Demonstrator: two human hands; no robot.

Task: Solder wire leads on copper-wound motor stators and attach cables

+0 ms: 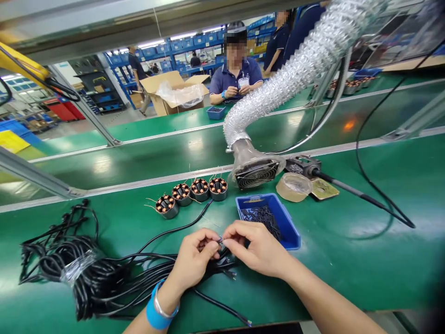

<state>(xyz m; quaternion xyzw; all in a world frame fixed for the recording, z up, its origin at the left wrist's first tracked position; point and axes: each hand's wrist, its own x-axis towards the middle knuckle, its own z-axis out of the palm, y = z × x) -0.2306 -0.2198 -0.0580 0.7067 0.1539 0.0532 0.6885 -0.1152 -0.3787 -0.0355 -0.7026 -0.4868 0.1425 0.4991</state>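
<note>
My left hand (194, 257), with a blue band at its wrist, is closed in a pinch on a thin wire end of a black cable. The fingertips of my right hand (259, 246) meet it there, pinched on the same small wire end; its tip is mostly hidden by the fingers. Below and left of the hands lie several loose black cables (149, 278), running from a tied cable bundle (74, 266). Just beyond my right hand sits a blue bin (290, 232) holding short black tubes (262, 218).
Several copper-wound stators (218, 189) stand in a row behind the hands. A fume hood (259, 167) hangs from a silver duct. Right of it are a tape roll (294, 187) and a soldering iron (344, 188). Across the bench sits a co-worker (236, 83) near a cardboard box (174, 95).
</note>
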